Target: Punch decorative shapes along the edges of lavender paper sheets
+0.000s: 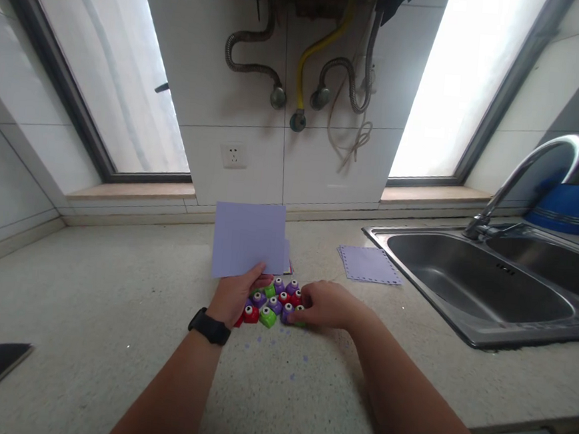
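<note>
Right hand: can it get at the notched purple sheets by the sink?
Probably yes. Nothing seems to stand between the right hand and the notched purple sheets, whose top one lies uncovered. It is at the small coloured pieces, so it may need to leave those first.

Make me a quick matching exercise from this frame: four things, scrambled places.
Things:
1. Plain purple sheet
2. Purple sheets with notched edges
3. Red, green and purple punches
4. Black wristband

Places:
A. Clustered on the counter, between the two hands
B. Around the left wrist
C. On the counter, beside the sink
D. Held in the left hand, above the counter

Pairs: 1-D, 2-C, 3-A, 4-B
</note>
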